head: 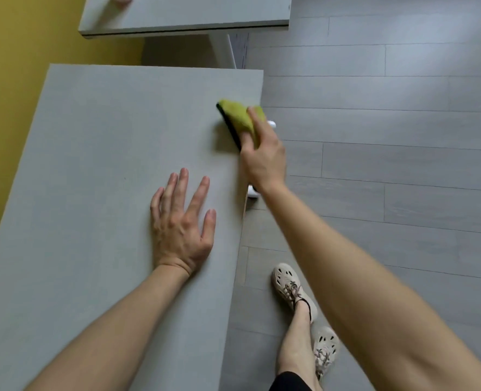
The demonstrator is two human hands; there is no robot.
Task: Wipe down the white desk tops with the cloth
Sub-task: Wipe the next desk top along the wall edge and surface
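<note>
Right hand [263, 159] gripping cloth [238, 117] on desk [106, 136], second desk [191, 12] beyond

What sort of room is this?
Likely an office or study room: a nearer desk and farther desk, plain white, along a yellow wall, on grey plank flooring; the right hand holds a green cloth.

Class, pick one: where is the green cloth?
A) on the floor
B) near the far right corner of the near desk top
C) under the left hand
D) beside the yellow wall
B: the right hand holds the green cloth near the far right corner of the near desk top, while the left hand lies flat, apart from it.
</note>
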